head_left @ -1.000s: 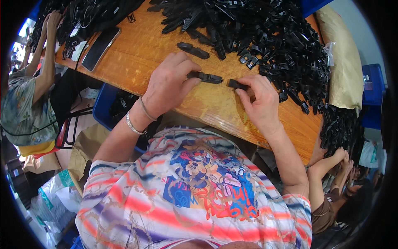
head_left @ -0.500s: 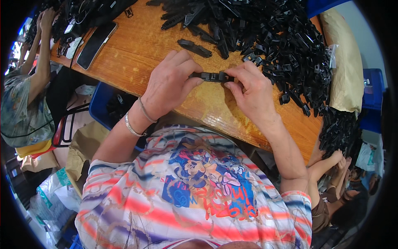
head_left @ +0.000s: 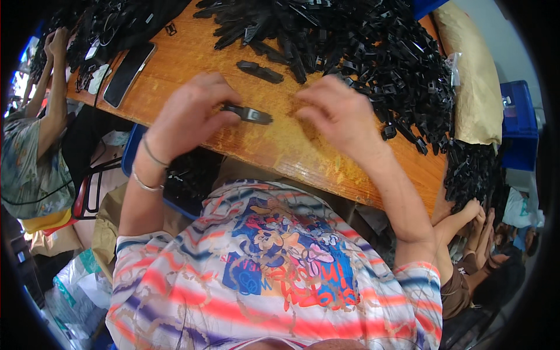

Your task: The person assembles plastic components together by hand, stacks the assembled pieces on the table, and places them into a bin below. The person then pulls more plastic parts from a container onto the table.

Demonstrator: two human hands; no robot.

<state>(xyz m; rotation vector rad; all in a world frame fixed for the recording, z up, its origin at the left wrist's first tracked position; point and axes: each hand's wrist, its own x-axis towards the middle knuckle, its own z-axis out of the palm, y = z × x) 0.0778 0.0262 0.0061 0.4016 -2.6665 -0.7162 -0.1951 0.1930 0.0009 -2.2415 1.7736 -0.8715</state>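
Note:
Between the thumb and fingers of my left hand is one end of a small black plastic part, oblong with a greyish patch on top. Its other end points right, over the worn wooden table. My right hand is apart from it, thumb and fingers spread with nothing between them, slightly blurred. Just beyond the hands lies a single long black plastic part. Past it and to the right spreads a big heap of similar black parts.
A phone lies at the table's left. A blue bin stands below the near edge. On the right are a tan sack and blue crates. Other people's hands show at left, and more arms at right.
My right hand has let go of the black part and opened. My left hand has moved left with the part, now tilted. The whole view has shifted slightly.

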